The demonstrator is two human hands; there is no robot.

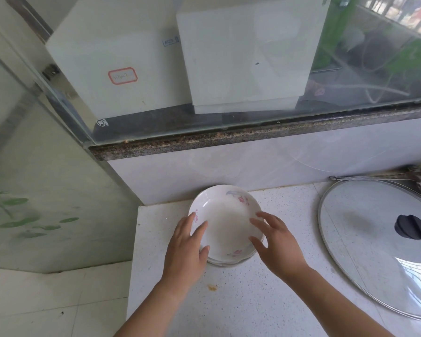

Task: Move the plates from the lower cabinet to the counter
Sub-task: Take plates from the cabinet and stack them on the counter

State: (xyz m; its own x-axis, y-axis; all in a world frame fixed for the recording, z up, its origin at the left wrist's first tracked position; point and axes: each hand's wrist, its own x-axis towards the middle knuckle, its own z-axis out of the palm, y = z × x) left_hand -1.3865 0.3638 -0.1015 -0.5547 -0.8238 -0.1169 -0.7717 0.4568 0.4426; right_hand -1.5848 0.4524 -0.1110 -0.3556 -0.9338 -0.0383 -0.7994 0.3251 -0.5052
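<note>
As the plates stand now: a short stack of white floral plates [225, 229] sits on the desk [253, 300], toward its far left corner and just short of the tiled wall. At least two more rims show under the top plate.
Left hand [188, 246]: spread, with fairly straight fingers laid over the stack's left rim and the thumb against the near edge.
Right hand [275, 242]: spread, fingertips at the right rim. I cannot tell whether they press it or only hover just above.
Step in hand: as I judge it, settling the stack flat on the desk and letting go.
Doing it well: check that the rims sit nested and level. Draw both hands out sideways and low rather than lifting, so no finger hooks the top plate and tips it.
Left edge of desk: close to the stack, so any squaring nudge should go right or toward the wall, never left.
Glass pot lid [384, 242]: lies flat at the right, well apart from the plates. It need not move, but the right forearm should clear it when pulling back.
Orange stain [212, 287]: on the desk on the near side of the stack, not touching it.
Lower cabinet: out of view, so I cannot tell whether more plates remain.
</note>
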